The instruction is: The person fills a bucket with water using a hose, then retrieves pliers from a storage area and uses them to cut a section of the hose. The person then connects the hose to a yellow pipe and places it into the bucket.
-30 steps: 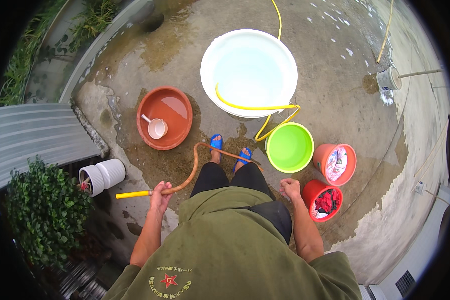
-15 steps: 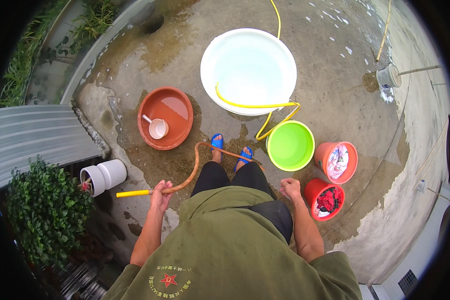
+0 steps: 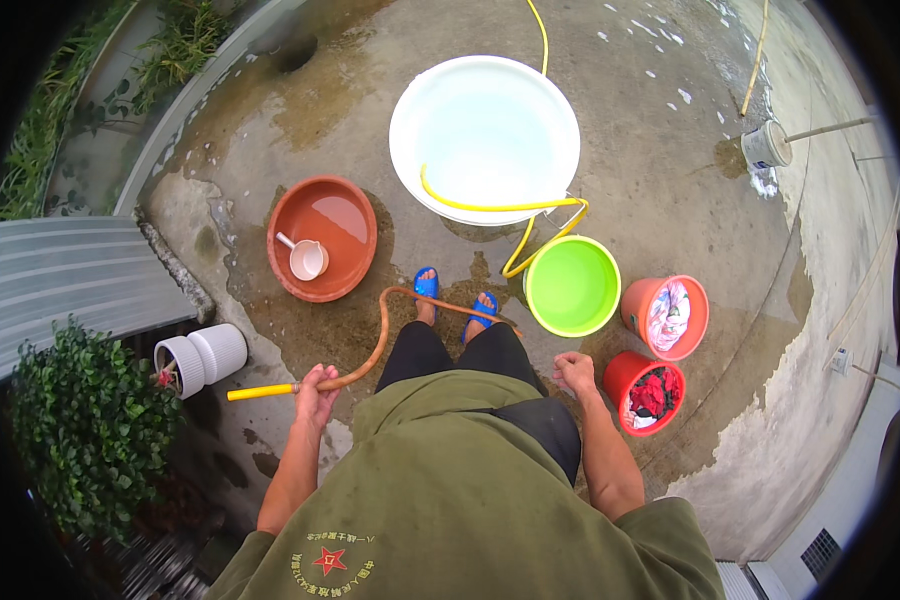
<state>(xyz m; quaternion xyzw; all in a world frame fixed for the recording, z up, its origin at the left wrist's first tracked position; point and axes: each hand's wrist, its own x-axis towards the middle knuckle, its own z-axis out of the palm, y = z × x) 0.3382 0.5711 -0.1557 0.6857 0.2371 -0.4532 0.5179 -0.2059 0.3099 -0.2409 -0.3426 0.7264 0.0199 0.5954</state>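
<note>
My left hand (image 3: 317, 390) is closed on a rusty orange hose (image 3: 370, 355) near its bright yellow end piece (image 3: 260, 393). The hose bends up and runs across my blue slippers (image 3: 426, 287). My right hand (image 3: 573, 373) hangs beside my thigh with fingers curled in, holding nothing visible, near a red bucket of dark and red clothes (image 3: 650, 395). Above it stand a green bucket of water (image 3: 573, 285) and a salmon bucket of pale laundry (image 3: 667, 315). Beyond my feet a big white tub of water (image 3: 485, 130) has a yellow hose (image 3: 510, 208) draped over it.
A terracotta basin (image 3: 335, 215) with a pale dipper (image 3: 308, 258) sits at left, above white ribbed pots (image 3: 220, 355), a leafy shrub (image 3: 85, 430) and a corrugated panel (image 3: 80, 280). Along the right wall (image 3: 850, 300) is a pale bucket (image 3: 765, 145) with a pole in it.
The scene has shifted slightly leftward in the view. Both hands keep their pose, the left one still gripping the hose.
</note>
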